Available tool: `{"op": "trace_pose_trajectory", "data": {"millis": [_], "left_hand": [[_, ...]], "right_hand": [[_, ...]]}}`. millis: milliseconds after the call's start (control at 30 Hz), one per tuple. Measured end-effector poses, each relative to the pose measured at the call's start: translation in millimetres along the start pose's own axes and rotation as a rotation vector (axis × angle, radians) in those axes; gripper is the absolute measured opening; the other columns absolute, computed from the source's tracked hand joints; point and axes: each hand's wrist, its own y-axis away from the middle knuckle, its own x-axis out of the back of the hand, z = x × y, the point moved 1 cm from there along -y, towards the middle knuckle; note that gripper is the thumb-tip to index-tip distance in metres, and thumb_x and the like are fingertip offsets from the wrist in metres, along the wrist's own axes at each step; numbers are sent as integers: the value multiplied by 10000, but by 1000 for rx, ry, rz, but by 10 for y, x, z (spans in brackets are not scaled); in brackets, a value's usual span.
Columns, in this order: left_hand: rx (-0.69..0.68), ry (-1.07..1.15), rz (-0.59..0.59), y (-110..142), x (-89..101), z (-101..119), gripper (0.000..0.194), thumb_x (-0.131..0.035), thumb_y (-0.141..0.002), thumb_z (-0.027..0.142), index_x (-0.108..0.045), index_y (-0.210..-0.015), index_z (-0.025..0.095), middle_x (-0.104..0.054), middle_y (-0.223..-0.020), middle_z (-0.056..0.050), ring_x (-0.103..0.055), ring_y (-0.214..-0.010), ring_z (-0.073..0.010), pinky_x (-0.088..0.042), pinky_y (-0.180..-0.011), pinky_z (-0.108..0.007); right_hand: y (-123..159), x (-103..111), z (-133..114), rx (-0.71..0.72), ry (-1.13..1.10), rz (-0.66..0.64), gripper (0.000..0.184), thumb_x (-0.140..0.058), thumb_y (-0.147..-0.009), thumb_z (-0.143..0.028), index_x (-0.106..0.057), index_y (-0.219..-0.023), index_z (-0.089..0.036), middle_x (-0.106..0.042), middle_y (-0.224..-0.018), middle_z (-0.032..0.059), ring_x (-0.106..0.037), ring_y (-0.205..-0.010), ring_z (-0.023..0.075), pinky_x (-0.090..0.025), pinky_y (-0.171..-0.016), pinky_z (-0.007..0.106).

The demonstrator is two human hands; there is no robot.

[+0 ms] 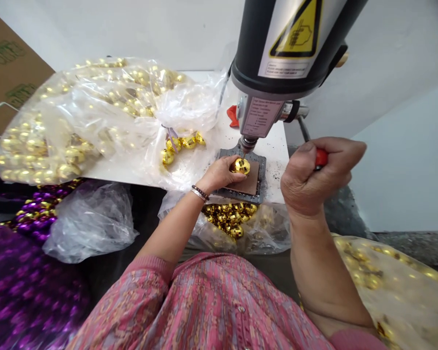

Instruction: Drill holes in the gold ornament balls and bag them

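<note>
My left hand point(221, 174) pinches a gold faceted ball point(240, 166) and holds it on a brown pad point(250, 183) on the grey base plate point(262, 170) of a bench drill point(277, 58). The drill bit point(245, 150) touches the top of the ball. My right hand point(314, 177) is closed in a fist round the red-tipped lever handle point(321, 157) of the drill, to the right of the plate.
A large clear bag of gold balls point(76, 121) lies on the white table point(277, 146) at left, with a few loose balls point(182, 145) near its mouth. Another open bag of gold balls point(229, 218) hangs below the plate. Purple balls point(36, 214) lie at lower left, more bagged gold balls point(394, 287) at lower right.
</note>
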Motion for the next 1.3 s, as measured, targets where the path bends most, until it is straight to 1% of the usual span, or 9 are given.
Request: {"op": "trace_pose_trajectory", "data": {"millis": [267, 400, 567, 733, 867, 1000, 1067, 1167, 1300], "left_hand": [[37, 13, -2, 22, 0, 4, 360, -821, -788, 278, -759, -1123, 162, -772, -1000, -21, -680, -900, -190, -514, -820, -275], [78, 43, -6, 44, 0, 59, 423, -816, -788, 263, -748, -1194, 165, -779, -1018, -14, -687, -923, -187, -516, -837, -268], [106, 23, 21, 326, 134, 202, 400, -782, -825, 307, -730, -1187, 145, -761, -970, -20, -661, -861, -171, -487, -774, -259], [-13, -19, -314, 848, 245, 252, 393, -784, -836, 359, -726, -1183, 184, -760, -930, -14, -661, -792, -162, -490, -727, -263], [6, -220, -539, 1108, -11, 140, 496, -802, -850, 343, -713, -1312, 188, -805, -1160, -104, -747, -984, -246, -561, -865, -327], [172, -517, -489, 1178, -344, -86, 548, -641, -960, 221, -622, -1495, 103, -722, -1394, -245, -747, -1209, -340, -569, -1022, -429], [213, -619, -496, 1214, -410, -199, 476, -568, -992, 201, -676, -1443, 90, -714, -1399, -273, -730, -1259, -377, -553, -1064, -491], [262, -647, -675, 1371, -351, -320, 323, -594, -979, 240, -829, -1137, 83, -801, -1149, -279, -777, -1112, -420, -593, -948, -529], [186, -523, -862, 1741, -101, -320, 156, -763, -779, 129, -819, -689, 244, -847, -892, -85, -792, -834, -291, -600, -777, -370]], "right_hand": [[197, -68, 6, 3, -112, 47, 82, -480, -1031, -253, -521, -980, -203, -511, -813, -21, -511, -735, 44, -417, -706, 213], [-229, -31, -57, -68, -107, 24, 191, -482, -1031, -307, -472, -898, -170, -446, -790, -23, -422, -706, 26, -378, -712, 202], [-893, -94, -64, -360, -92, -182, 199, -412, -954, -192, -304, -787, -194, -338, -719, -24, -333, -692, 30, -361, -756, 199], [-921, -238, 28, -354, -142, -93, 213, -391, -921, -120, -252, -795, -218, -298, -736, -17, -327, -677, 56, -364, -760, 222], [-808, -292, 82, -347, -149, -60, 162, -312, -952, -129, -292, -815, -213, -311, -750, -19, -284, -625, 58, -409, -778, 236], [-756, -269, 98, -323, -173, -76, 138, -320, -952, -153, -302, -832, -217, -265, -720, -25, -283, -615, 72, -421, -780, 248], [-741, -236, 92, -305, -197, -63, 119, -363, -928, -177, -303, -834, -219, -268, -720, -25, -282, -604, 67, -418, -759, 252], [-727, -184, 78, -295, -194, -59, 162, -426, -889, -241, -286, -814, -211, -307, -736, -12, -286, -604, 54, -396, -716, 241], [-708, -156, 61, -286, -200, -83, 230, -452, -857, -362, -303, -787, -202, -347, -709, -5, -341, -589, 59, -404, -700, 256]]}}
